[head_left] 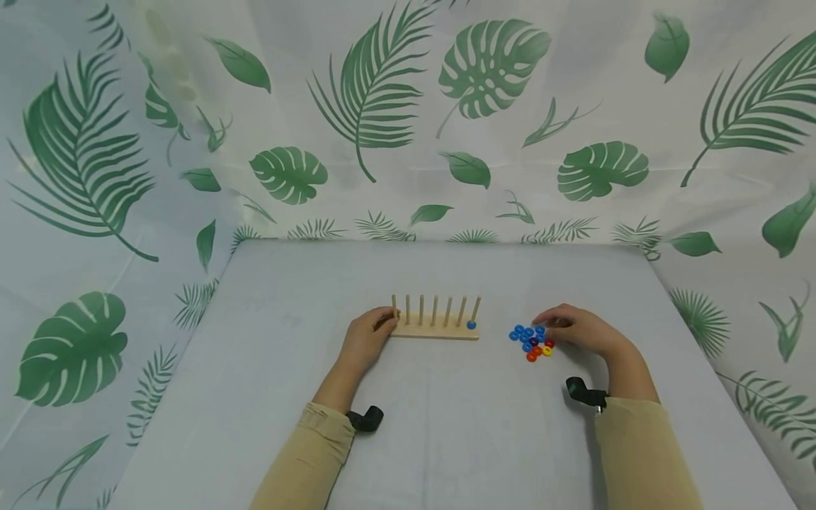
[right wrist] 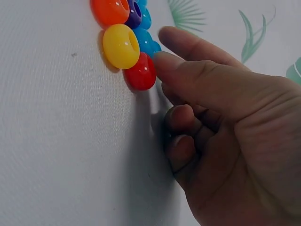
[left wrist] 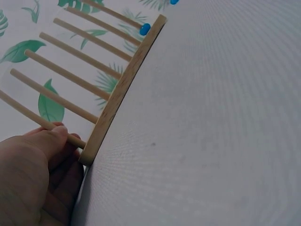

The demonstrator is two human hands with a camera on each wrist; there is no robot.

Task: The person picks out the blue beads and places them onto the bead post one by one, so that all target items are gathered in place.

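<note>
A wooden peg rack with several upright pegs stands at the middle of the table. One blue bead sits at the base of its rightmost peg. My left hand holds the rack's left end, thumb and fingers around the end peg. To the right lies a cluster of beads: mostly blue beads, with a yellow bead, a red bead, orange beads and a purple bead. My right hand is at the cluster's right edge, thumb and forefinger apart beside the blue beads.
A white cloth covers the table. Behind it and along the sides hang white curtains with green leaf prints. A black wrist camera is strapped on the left wrist, another black camera on the right.
</note>
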